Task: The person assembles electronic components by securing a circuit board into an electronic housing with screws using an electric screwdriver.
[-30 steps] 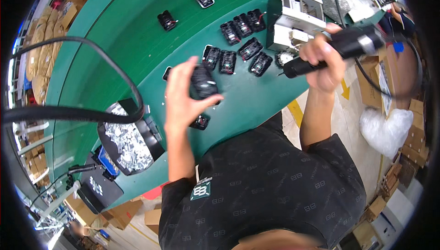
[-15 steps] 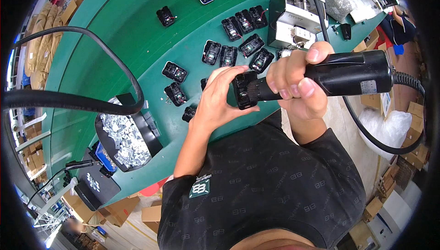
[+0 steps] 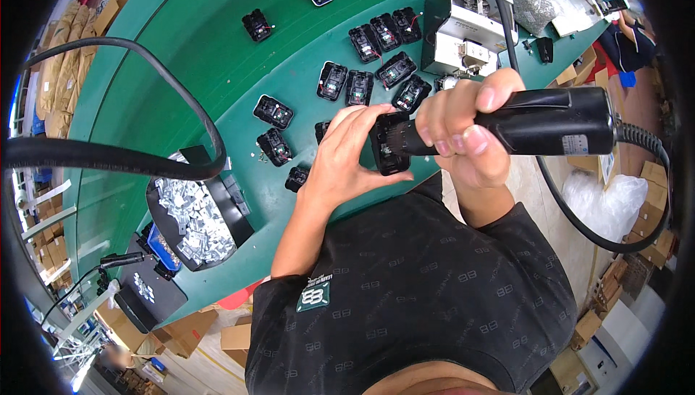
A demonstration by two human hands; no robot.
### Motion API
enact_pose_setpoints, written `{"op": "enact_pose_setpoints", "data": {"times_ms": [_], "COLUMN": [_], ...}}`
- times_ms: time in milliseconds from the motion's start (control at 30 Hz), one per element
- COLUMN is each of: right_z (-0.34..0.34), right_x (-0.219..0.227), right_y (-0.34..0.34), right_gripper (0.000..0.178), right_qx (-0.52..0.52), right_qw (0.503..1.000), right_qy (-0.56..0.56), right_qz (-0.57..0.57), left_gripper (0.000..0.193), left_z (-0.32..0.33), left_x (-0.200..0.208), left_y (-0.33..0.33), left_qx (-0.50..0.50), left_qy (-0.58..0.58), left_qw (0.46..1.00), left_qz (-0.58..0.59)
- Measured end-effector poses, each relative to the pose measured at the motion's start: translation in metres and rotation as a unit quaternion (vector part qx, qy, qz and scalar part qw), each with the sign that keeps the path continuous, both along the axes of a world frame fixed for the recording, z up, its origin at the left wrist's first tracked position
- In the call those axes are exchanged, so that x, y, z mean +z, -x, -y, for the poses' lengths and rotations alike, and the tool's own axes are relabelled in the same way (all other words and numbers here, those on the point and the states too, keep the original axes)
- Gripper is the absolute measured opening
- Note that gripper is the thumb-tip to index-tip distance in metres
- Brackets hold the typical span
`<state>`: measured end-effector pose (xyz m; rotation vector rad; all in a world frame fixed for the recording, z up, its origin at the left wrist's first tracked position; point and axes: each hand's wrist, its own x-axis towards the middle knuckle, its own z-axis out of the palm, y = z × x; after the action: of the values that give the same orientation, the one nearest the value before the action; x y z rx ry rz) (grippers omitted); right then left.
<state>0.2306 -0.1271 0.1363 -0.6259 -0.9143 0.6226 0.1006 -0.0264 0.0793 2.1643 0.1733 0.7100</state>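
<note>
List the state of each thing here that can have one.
Left hand: closed around a case
Right hand: wrapped around the screwdriver
Held case: open, tilted
Screwdriver: nose at the held case, tip hidden; running or not, cannot tell
Black bin: open, piled with metal pieces
Table cases: mostly open

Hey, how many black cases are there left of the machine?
15 I can make out: one case in the left hand, three along the far strip, seven clustered near the machine, and four to that hand's left, one partly behind it. More may be hidden.
</note>
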Motion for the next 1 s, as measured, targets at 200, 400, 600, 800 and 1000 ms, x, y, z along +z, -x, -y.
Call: {"op": "enact_pose_setpoints", "data": {"times_ms": [200, 400, 600, 800, 1000], "right_z": [0.002, 0.006, 0.025, 0.035, 0.025], "right_x": [-0.001, 0.004, 0.01, -0.03, -0.047], "right_y": [0.003, -0.008, -0.051, -0.101, -0.119], "right_gripper": [0.026, 0.037, 0.029, 0.03, 0.027], "right_qx": [-0.008, 0.001, -0.126, -0.298, -0.385], "right_qw": [0.999, 0.998, 0.984, 0.953, 0.916], "right_qy": [0.011, -0.061, -0.108, 0.047, 0.061], "right_qz": [0.047, 0.024, 0.058, 0.035, 0.091], "left_gripper": [0.083, 0.083, 0.081, 0.083, 0.083], "left_z": [-0.004, -0.001, -0.005, -0.012, -0.013], "left_x": [0.001, -0.008, -0.021, -0.037, -0.032], "left_y": [-0.001, -0.003, 0.009, 0.03, 0.024], "left_qx": [0.032, 0.03, 0.055, 0.109, 0.098], "left_qy": [-0.011, -0.006, 0.017, 0.073, 0.059], "left_qw": [0.999, 0.999, 0.997, 0.988, 0.99], "left_qz": [0.013, 0.012, -0.046, -0.079, -0.081]}}
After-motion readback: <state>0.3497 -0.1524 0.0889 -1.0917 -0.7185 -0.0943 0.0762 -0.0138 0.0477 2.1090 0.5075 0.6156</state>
